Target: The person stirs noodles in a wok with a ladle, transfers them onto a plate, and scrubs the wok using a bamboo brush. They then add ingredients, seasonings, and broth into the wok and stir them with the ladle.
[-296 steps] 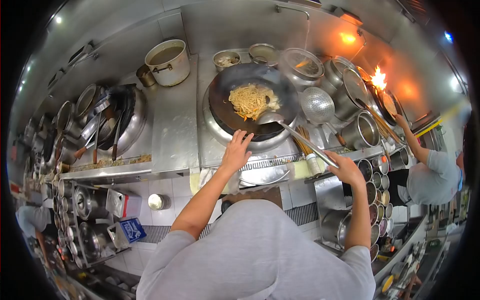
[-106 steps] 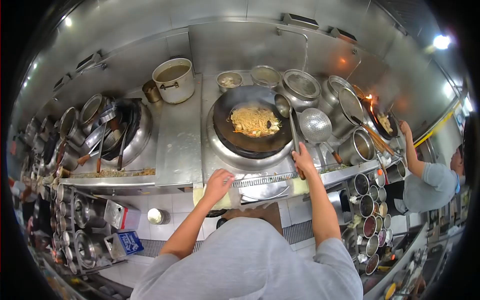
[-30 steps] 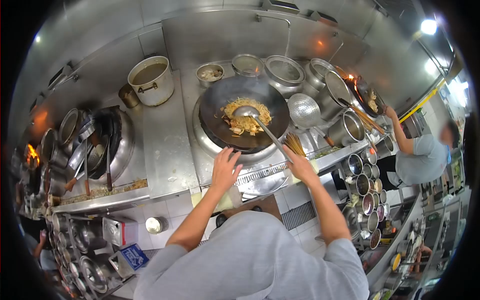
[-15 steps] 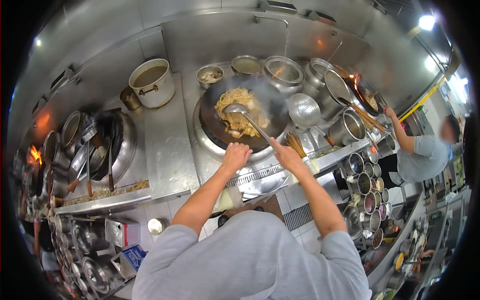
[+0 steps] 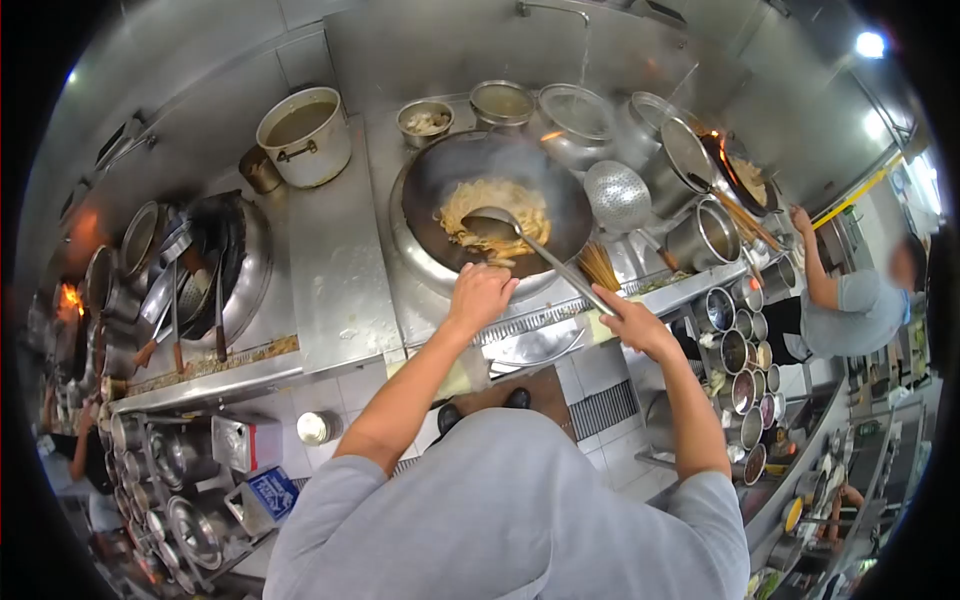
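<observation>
A large dark wok (image 5: 420,215) sits on the round burner ahead, with noodles (image 5: 470,195) steaming in it. My right hand (image 5: 638,322) is wrapped round the handle of a metal ladle (image 5: 545,255), whose bowl rests on the noodles. At the wok's near rim is my left hand (image 5: 484,292), its fingers bent over the edge; what they grip there is too small to make out. A bundle of thin sticks (image 5: 600,267) stands right of the wok. Beyond it lies a perforated skimmer (image 5: 617,196).
Back left stands a big pot (image 5: 305,140); bowls and strainers line the back. Another wok (image 5: 230,270) holding utensils is at the left. To the right, a co-worker (image 5: 860,305) reaches toward a flaming wok (image 5: 745,175). Pots (image 5: 720,308) fill a rack at the lower right.
My left hand has gone from spread fingers to closing on the wok's near rim. The ladle bowl has moved over the noodles, which have shifted in the wok, and my right hand is farther right.
</observation>
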Demonstrator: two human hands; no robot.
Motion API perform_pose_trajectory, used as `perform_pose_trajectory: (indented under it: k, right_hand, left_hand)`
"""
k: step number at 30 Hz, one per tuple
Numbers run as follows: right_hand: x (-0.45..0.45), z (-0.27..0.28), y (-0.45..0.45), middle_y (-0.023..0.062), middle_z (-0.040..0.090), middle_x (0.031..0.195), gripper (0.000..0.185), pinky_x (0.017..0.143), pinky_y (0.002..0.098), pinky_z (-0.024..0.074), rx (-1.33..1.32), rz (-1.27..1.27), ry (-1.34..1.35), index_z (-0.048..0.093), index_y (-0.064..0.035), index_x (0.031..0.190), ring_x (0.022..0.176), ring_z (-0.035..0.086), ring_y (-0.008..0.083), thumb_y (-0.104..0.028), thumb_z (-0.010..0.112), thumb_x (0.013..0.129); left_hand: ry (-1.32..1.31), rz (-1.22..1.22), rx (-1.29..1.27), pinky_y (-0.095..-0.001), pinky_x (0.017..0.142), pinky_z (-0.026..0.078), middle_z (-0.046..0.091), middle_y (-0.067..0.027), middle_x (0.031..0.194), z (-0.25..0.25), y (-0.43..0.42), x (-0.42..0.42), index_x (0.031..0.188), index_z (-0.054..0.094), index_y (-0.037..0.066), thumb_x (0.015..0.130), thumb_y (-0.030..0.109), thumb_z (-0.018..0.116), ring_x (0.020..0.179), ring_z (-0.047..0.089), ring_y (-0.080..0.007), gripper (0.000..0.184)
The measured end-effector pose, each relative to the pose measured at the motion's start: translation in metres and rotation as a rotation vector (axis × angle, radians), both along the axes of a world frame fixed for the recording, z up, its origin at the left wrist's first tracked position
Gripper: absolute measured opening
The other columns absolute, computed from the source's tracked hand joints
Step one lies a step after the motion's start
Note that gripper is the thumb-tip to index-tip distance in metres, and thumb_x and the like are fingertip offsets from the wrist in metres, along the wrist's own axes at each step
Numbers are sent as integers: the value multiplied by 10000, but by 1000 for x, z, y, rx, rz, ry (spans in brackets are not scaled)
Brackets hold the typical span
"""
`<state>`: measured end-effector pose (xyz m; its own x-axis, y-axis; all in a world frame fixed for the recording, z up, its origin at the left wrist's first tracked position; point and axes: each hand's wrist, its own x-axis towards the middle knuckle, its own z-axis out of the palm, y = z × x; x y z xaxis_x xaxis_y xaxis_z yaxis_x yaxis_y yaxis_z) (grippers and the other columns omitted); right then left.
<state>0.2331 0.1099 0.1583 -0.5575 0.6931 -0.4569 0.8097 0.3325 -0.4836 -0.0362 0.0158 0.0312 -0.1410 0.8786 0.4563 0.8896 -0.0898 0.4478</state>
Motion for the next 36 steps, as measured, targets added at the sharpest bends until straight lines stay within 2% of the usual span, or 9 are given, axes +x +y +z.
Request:
perform_pose_trajectory:
  k: [5,16,21,24,27,29,30,35,36]
  right_hand:
    - [-3,-93,29,238,665,916,641,733,540,489,605,146,235,359,-284,1513,835,627,455,-212,623,933]
    - [3,35,5,216,652,1202,599,937,472,485,139,163,-19,395,-251,1495,1096,616,422,-260,619,938]
    - [12,-53,32,215,676,1118,612,890,488,494,409,200,81,407,-251,1492,1042,627,427,-225,627,922]
    - [34,-58,7,225,669,1117,658,842,477,500,519,113,336,413,-235,1494,992,629,449,-119,656,894]
    - [47,-145,-35,189,645,1267,610,928,370,490,270,-97,485,413,-174,1498,1106,648,296,-83,625,934]
    - [27,-152,-41,139,683,1045,586,751,318,526,349,-55,577,408,-171,1504,849,659,196,-90,603,958]
    - [21,-130,-46,127,676,965,617,624,380,529,-89,-331,406,387,-191,1515,619,609,200,-135,618,944]
    - [-33,-143,20,126,637,815,611,441,356,458,200,-314,526,314,-132,1531,486,516,180,-154,561,972]
    - [-44,-148,34,129,630,833,618,425,349,445,275,-291,452,313,-134,1530,484,517,173,-147,567,967]
  left_hand:
    - [75,0,39,-442,741,459,613,-120,655,-38,-58,14,685,599,82,877,302,673,701,615,-320,301]
    - [29,-146,-39,-486,624,504,651,-147,679,57,-22,-23,698,624,58,870,320,675,679,645,-351,317]
    - [69,-92,-81,-480,680,501,653,-134,694,-14,-43,8,727,619,64,860,310,684,710,649,-349,287]
    - [182,-121,445,-469,689,485,635,-117,675,-11,-52,3,715,593,73,867,296,675,696,636,-333,283]
    - [97,-56,-94,-424,682,460,654,-112,696,-2,-34,4,707,607,78,873,292,667,690,625,-303,277]
    - [56,-24,-50,-427,702,456,652,-112,696,-12,-6,-6,702,610,76,881,297,662,698,628,-301,289]
    - [64,-19,-44,-427,702,456,652,-112,696,-17,5,-13,702,610,76,881,297,662,698,628,-301,289]
    - [104,7,-48,-409,765,454,662,-88,680,-43,30,-27,731,641,89,880,293,664,726,639,-280,254]
    - [69,2,-172,-423,807,457,685,-112,841,-40,30,-25,793,644,72,853,255,696,839,633,-289,199]
